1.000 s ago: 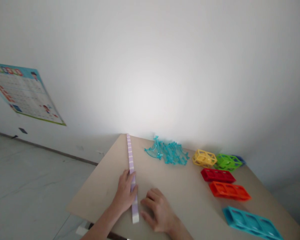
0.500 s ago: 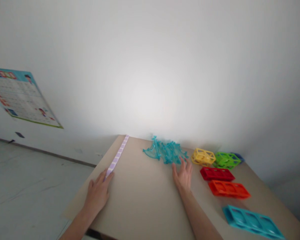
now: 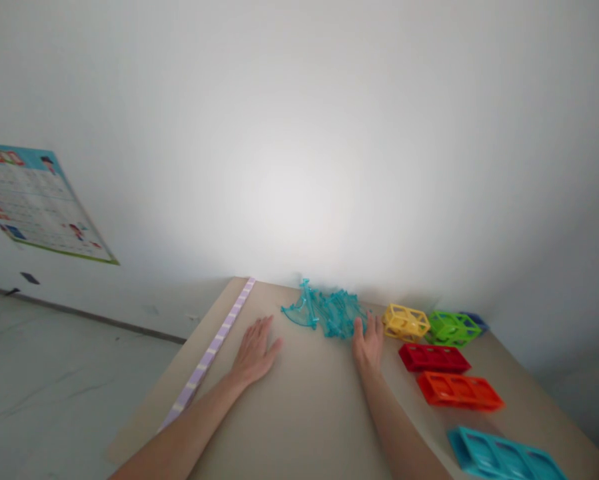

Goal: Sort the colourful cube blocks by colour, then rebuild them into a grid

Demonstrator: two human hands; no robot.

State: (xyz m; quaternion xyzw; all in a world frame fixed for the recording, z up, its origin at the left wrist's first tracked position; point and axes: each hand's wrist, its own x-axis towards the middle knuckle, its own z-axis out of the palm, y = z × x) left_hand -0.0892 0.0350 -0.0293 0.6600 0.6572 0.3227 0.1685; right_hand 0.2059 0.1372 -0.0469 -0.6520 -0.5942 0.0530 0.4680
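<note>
A heap of translucent teal plastic pieces lies at the back of the table, against the wall. My right hand is at the heap's right front side, fingers extended and apart; whether the fingertips touch the pieces I cannot tell. My left hand is flat and open over the tabletop, left of and nearer than the heap, with nothing in it. Just left of it, a purple-and-white striped strip runs along the table's left side, its near end hidden by my left forearm.
On the right are plastic frame blocks: yellow, green, dark blue, red, orange and blue. The table meets a white wall bearing a poster.
My left hand has left the striped strip and moved right and forward over the table. My right hand has shifted slightly right beside the teal heap. The view has tilted up a little.
</note>
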